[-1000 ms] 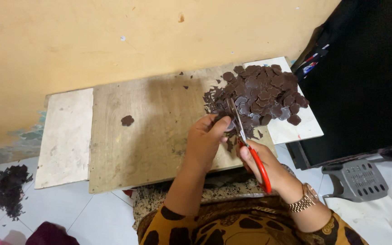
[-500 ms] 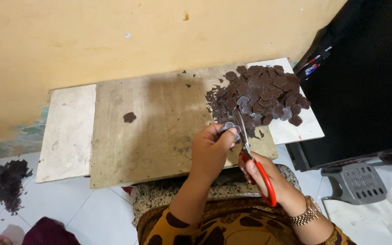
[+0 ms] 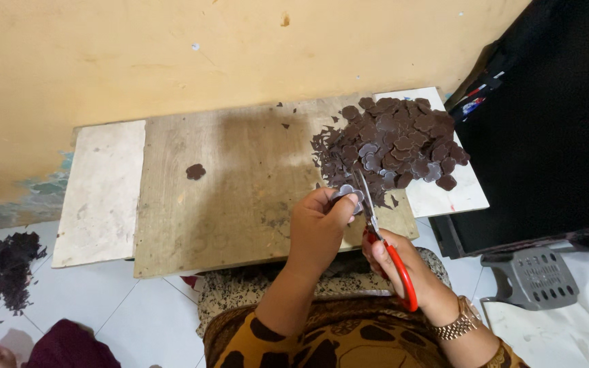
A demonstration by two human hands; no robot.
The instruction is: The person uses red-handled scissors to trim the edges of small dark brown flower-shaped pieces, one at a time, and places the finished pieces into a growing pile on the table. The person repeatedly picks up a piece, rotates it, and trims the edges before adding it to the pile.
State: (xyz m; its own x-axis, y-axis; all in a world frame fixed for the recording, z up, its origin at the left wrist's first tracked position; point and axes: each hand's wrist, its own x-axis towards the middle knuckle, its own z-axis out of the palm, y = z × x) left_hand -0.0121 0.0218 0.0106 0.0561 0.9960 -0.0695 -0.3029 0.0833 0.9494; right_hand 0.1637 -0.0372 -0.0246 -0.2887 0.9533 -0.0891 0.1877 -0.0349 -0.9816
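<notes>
In the head view we look down on a wooden board lying low on the floor against a yellow wall, with a pale slab at its left end and a white slab at its right.

Our left hand is curled, thumb and fingertips pinching a small dark flower-shaped piece just above the board's near edge. Our right hand is closed through the red handles of the scissors; the blades point away from us and meet the pinched piece. How far apart the blades stand we cannot tell, since the piece and the pile behind them run together.

The heap of dark cut pieces sits just beyond the blade tips, spread over the board's right end and the white slab. One lone piece lies well apart, towards the left of the board. A mound of dark scraps rests on the tiled floor at far left, and a grey plastic stool stands at right, below a large black panel.

What worries us here: the piece is small and the left fingertips sit right beside the blades, so a hasty snip could nick a finger or cut into the shape. A loose pinch could also let the piece drop into the heap, where it would be hard to find again.
</notes>
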